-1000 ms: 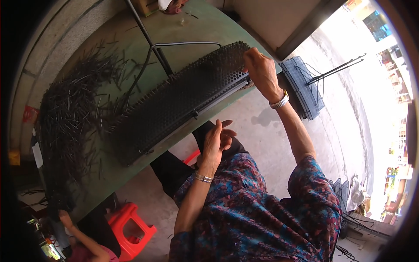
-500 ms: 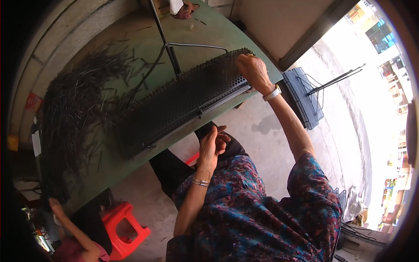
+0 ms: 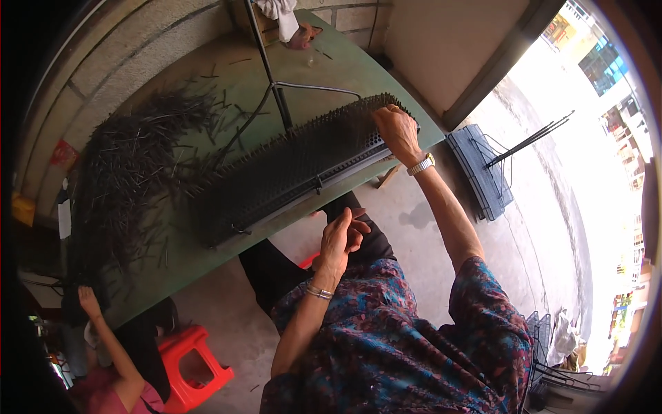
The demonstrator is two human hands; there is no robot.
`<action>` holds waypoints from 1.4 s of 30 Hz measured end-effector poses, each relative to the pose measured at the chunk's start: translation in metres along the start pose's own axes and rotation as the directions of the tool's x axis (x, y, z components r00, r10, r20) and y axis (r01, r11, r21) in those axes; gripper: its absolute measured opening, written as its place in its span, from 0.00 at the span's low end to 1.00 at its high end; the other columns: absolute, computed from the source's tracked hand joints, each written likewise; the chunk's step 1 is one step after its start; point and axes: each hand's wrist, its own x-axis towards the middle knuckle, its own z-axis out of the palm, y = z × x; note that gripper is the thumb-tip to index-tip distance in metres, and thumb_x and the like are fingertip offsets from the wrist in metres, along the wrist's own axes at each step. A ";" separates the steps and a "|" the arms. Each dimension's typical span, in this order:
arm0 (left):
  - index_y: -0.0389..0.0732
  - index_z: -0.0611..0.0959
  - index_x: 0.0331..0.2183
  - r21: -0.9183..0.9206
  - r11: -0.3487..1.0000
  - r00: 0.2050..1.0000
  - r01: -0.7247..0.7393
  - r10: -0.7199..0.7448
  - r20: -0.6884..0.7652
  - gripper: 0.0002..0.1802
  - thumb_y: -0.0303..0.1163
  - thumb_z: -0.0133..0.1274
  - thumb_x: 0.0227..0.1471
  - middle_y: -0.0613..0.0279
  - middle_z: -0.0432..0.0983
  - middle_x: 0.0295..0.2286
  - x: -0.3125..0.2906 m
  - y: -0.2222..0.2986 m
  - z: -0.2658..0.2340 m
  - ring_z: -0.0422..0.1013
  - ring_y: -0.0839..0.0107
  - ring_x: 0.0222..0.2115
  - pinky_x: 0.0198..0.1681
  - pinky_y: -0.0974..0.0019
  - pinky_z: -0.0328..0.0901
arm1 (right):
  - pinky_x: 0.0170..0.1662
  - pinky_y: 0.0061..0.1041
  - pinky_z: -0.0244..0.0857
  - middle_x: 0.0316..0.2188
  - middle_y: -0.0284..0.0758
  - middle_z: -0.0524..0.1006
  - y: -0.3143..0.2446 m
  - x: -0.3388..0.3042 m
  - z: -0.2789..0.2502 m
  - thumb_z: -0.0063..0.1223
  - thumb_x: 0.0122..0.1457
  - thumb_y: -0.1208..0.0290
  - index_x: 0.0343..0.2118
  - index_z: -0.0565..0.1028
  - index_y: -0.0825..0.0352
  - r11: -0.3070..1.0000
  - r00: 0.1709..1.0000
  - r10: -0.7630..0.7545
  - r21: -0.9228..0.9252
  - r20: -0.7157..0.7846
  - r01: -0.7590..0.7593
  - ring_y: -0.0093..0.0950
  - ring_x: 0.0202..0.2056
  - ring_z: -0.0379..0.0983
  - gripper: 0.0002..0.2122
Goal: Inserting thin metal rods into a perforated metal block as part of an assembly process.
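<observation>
A long black perforated panel point(image 3: 276, 169) with spiky rows along its far edge lies slantwise on the green table point(image 3: 186, 265). My right hand point(image 3: 398, 131), with a watch at the wrist, is closed at the panel's right end, its fingers bent down over the holes. Whatever it pinches is hidden under the fingers. My left hand point(image 3: 343, 238) hangs above my lap, in front of the panel's near edge, fingers loosely curled and apart, nothing visible in it. A heap of thin dark strips point(image 3: 138, 162) spreads over the table left of the panel.
A dark metal rod stand point(image 3: 281, 103) rises behind the panel. Right of the table stands a grey-blue slatted rack point(image 3: 479, 172) with rods. A red plastic stool point(image 3: 196, 372) is at lower left, beside another person's arm point(image 3: 114, 345). White cloth point(image 3: 283, 17) lies at the far end.
The whole view has shifted slightly, so the table sits lower. My right hand stays at the panel's right end, its fingers turned a little. The other person's hand at lower left has risen.
</observation>
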 end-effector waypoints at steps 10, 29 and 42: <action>0.35 0.78 0.44 0.062 0.997 0.998 -0.047 0.045 0.039 0.25 0.49 0.44 0.62 0.61 0.76 0.23 -0.008 0.014 0.001 0.64 0.84 0.16 0.16 0.80 0.53 | 0.34 0.36 0.66 0.28 0.37 0.78 0.007 0.002 -0.008 0.53 0.55 0.63 0.34 0.82 0.59 0.993 0.993 0.076 0.078 0.092 -0.083 0.38 0.32 0.75 0.09; 0.36 0.82 0.38 0.071 0.969 0.971 -0.236 0.234 0.041 0.29 0.54 0.40 0.62 0.64 0.74 0.19 -0.053 0.055 -0.005 0.63 0.82 0.15 0.18 0.80 0.53 | 0.25 0.28 0.64 0.19 0.39 0.74 -0.056 -0.003 -0.033 0.50 0.60 0.68 0.30 0.78 0.69 0.899 0.999 -0.009 0.439 0.053 -0.015 0.29 0.20 0.73 0.10; 0.37 0.79 0.25 0.069 0.730 0.495 -0.680 0.526 -0.692 0.24 0.50 0.50 0.58 0.67 0.67 0.13 -0.117 0.121 -0.143 0.59 0.80 0.12 0.16 0.76 0.50 | 0.31 0.32 0.67 0.24 0.40 0.77 -0.273 0.054 0.041 0.54 0.57 0.66 0.32 0.79 0.67 0.600 0.656 -0.731 0.635 0.187 0.487 0.39 0.27 0.74 0.09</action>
